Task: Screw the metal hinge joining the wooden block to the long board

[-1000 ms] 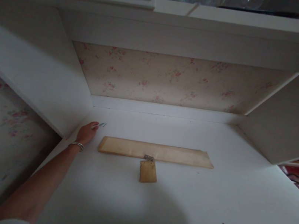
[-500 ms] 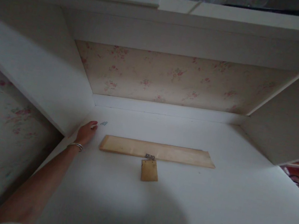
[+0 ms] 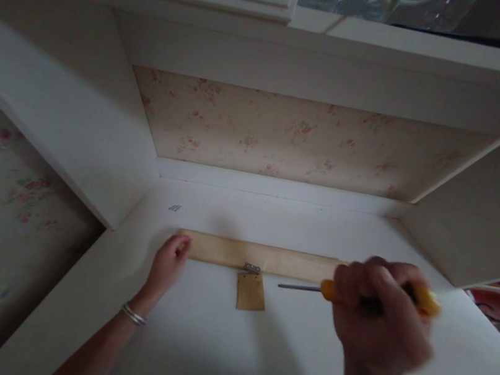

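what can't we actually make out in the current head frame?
- Screwdriver: only the shaft and the yellow handle ends show; the right hand covers the middle and is motion-blurred. Tip type too small to tell.
- Long wooden strip: left end is behind the left hand, right end behind the right hand.
- Hinge: too small to tell whether screws are in.
- Small items near the left wall: too tiny to identify.

The long strip [image 3: 263, 257] is showing pale, bare, matt wood, as is the small block [image 3: 251, 291] near it, joined by a dull metal hinge [image 3: 251, 268]. The screwdriver [image 3: 356, 293] is showing a glossy yellow plastic handle and grey metal shaft, lying over the smooth, white-painted matt shelf [image 3: 208, 344].
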`<action>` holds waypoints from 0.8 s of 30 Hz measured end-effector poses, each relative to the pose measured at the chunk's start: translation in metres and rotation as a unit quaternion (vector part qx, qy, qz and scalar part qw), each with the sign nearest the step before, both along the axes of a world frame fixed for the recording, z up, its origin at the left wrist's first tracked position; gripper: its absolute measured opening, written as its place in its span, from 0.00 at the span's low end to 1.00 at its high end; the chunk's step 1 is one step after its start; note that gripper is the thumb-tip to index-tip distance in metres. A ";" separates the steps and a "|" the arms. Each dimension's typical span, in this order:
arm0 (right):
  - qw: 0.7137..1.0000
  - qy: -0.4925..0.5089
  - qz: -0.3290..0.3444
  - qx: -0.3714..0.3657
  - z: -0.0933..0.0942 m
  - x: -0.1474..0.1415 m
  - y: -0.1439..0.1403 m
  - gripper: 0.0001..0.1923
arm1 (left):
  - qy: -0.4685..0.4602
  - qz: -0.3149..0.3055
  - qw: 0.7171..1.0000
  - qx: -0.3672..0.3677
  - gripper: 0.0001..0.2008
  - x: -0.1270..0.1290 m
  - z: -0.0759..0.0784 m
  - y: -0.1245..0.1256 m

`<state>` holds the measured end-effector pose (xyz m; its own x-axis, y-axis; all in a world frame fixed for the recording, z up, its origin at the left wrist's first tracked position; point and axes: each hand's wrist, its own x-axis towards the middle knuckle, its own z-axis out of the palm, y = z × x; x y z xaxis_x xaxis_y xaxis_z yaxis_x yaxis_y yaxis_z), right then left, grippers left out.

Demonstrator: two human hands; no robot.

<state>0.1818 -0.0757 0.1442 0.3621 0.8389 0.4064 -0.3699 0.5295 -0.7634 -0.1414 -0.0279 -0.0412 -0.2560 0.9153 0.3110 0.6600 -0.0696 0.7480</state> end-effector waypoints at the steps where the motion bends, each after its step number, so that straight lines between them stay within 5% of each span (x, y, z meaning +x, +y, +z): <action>1: 0.999 0.025 0.005 -0.027 -0.006 -0.012 0.014 0.10 | -0.036 -0.025 0.999 -0.023 0.14 0.018 -0.002 -0.012; 4: 0.997 0.043 -0.001 -0.069 -0.030 -0.042 0.047 0.12 | -0.134 -0.108 0.978 -0.115 0.16 0.068 -0.009 -0.039; 9: 0.995 -0.004 0.006 -0.100 -0.069 -0.066 0.071 0.13 | -0.177 -0.132 0.963 -0.153 0.17 0.116 -0.020 -0.047; 24: 0.989 -0.091 -0.013 -0.117 -0.085 -0.089 0.089 0.14 | -0.154 -0.149 0.964 -0.155 0.14 0.131 -0.016 -0.027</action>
